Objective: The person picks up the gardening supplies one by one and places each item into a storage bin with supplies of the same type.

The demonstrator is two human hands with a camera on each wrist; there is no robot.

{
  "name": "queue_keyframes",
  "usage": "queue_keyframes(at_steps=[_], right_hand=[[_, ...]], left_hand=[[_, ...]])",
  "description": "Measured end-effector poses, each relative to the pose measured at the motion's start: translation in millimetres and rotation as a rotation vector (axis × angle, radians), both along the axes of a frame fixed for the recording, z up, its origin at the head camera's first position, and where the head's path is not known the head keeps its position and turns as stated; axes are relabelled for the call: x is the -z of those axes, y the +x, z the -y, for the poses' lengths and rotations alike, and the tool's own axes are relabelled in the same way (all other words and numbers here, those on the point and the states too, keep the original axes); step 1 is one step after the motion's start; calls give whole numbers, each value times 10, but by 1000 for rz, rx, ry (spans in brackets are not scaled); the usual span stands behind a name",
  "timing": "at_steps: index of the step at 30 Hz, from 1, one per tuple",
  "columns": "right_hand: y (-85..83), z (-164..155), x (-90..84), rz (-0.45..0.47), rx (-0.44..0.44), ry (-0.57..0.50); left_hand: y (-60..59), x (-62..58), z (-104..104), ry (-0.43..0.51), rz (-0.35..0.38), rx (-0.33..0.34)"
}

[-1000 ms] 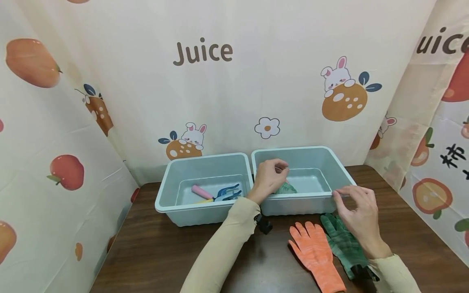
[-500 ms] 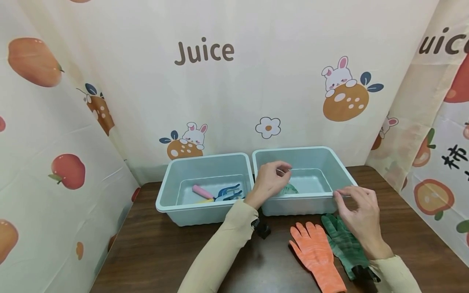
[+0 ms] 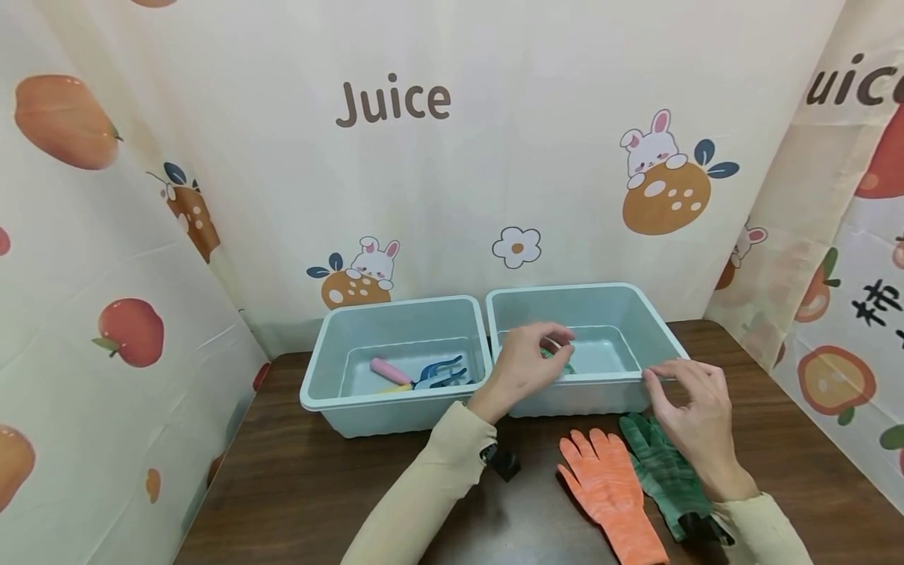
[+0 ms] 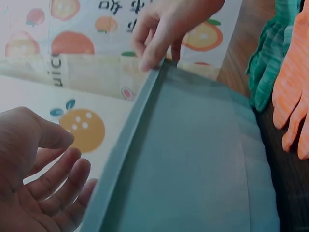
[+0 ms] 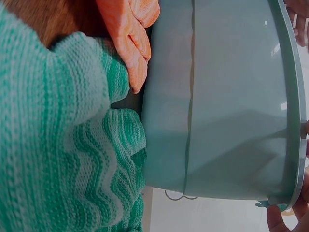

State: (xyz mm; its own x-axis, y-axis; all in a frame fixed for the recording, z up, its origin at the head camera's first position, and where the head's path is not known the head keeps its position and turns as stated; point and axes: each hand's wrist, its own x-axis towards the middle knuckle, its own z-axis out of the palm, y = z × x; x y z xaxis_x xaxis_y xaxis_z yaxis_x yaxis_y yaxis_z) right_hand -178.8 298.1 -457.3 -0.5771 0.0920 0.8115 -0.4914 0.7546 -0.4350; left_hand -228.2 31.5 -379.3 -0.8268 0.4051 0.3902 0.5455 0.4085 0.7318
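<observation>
My left hand (image 3: 533,361) hovers over the near left part of the right light-blue bin (image 3: 600,304), its fingers loosely bent. In the left wrist view that hand (image 4: 46,174) holds nothing. A green item (image 3: 568,367) lies low in the bin, mostly hidden behind the hand, so its kind is unclear. My right hand (image 3: 695,412) pinches the bin's front right corner at the rim, which the left wrist view shows with the thumb and fingers of the right hand (image 4: 169,29) over the edge. Below it lie a green knit glove (image 3: 664,467) and an orange glove (image 3: 607,490).
A second light-blue bin (image 3: 395,312) stands close on the left, holding a pink-handled tool (image 3: 388,370) and blue pronged pieces (image 3: 441,375). The dark wooden table (image 3: 297,479) runs in front. A printed curtain (image 3: 452,180) closes the back and sides.
My left hand has shifted a little right and nearer over the bin, now covering more of the green item. The right hand stays on the bin's corner.
</observation>
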Motion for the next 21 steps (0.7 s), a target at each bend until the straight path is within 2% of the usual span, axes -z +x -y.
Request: queue_keyframes(at_steps=[9,14,21], right_hand=[[-4,-8,6,-1,-11,1],[-10,-31,2,12,-30,18],[-27,-20,7,-33,-35,9]], left_hand=[[138,-24,5,-21,-101,89],[162,26,18,-12,-120,110],[232,77,40,-3,-113,183]])
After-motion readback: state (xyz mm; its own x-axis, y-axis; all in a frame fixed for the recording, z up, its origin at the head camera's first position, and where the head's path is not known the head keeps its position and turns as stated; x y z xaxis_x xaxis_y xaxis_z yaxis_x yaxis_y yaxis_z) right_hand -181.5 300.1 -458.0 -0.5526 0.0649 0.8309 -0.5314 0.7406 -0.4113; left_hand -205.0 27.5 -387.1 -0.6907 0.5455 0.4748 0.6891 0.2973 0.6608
